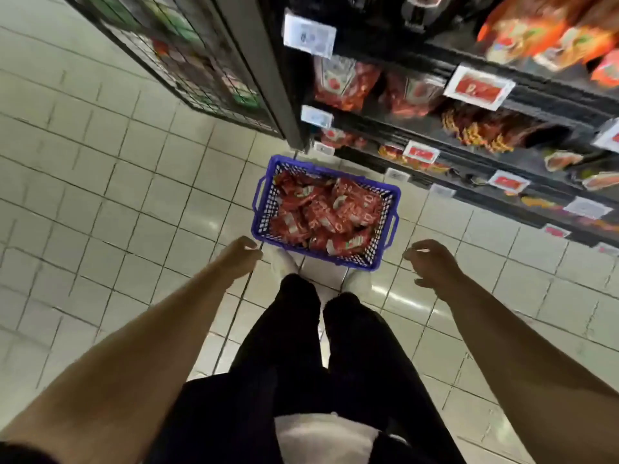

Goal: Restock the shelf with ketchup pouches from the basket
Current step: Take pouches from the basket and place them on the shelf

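Red pouches (321,214) fill the blue basket (388,195) that sits on the tiled floor (117,182) just ahead of both my hands, between them and a little beyond my shoes. My left hand (243,252) hangs beside the basket's near left corner, fingers loosely curled and holding nothing. My right hand (432,262) hovers off the near right corner, fingers also slack and bent, nothing in it. Neither touches the basket.

I judge the pouches to be soft and light, a flexible film around a thick sauce, so each will sag and shift if I lift it by one edge. The film looks glossy and may be slippery. The surest hold, I think, is across the flat body with fingers on one face and thumb on the other, or a pinch along the sealed top edge; squeezing the belly hard could strain a seam. They lie heaped at all angles, so I cannot give one heading for the lot; several near my right hand lie with their long axis slanting away toward the shelf (469,155), pale printed ends showing. The picture is blurred, so finer detail is beyond me.

The shelf stands beyond my right hand and to its outer side, its dark tiers running away from me with white and red price tags (479,87) on the front lips and similar red packs already on several levels. Nothing has been taken up yet.
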Action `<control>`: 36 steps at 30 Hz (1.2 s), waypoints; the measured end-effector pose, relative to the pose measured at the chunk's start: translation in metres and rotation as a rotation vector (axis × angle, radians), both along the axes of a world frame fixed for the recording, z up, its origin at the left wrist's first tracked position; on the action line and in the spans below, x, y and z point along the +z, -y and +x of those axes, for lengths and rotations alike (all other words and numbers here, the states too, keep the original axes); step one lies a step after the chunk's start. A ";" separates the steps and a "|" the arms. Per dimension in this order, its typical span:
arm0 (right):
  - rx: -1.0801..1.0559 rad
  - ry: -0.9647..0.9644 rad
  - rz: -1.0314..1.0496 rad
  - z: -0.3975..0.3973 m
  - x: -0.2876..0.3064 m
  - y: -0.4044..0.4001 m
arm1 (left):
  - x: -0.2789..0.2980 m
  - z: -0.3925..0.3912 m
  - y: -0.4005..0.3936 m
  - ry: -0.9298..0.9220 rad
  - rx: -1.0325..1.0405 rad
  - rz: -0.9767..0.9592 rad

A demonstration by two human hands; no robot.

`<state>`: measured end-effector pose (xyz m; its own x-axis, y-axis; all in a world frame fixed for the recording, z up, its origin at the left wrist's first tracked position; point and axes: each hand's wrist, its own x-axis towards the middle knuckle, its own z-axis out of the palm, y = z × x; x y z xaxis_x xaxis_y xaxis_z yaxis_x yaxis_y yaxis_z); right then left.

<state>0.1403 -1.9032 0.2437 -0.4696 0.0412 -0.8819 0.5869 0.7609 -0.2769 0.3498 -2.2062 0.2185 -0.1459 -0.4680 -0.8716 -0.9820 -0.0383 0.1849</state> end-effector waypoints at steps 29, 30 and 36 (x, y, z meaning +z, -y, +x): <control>-0.982 0.371 -0.300 -0.038 -0.382 0.147 | -0.399 -0.077 0.004 0.156 0.012 -0.102; -0.968 0.372 -0.294 -0.037 -0.375 0.146 | -0.393 -0.072 0.010 0.103 0.061 -0.069; -0.729 0.437 -0.434 -0.006 -0.276 0.110 | -0.276 -0.055 0.043 -0.047 0.182 0.204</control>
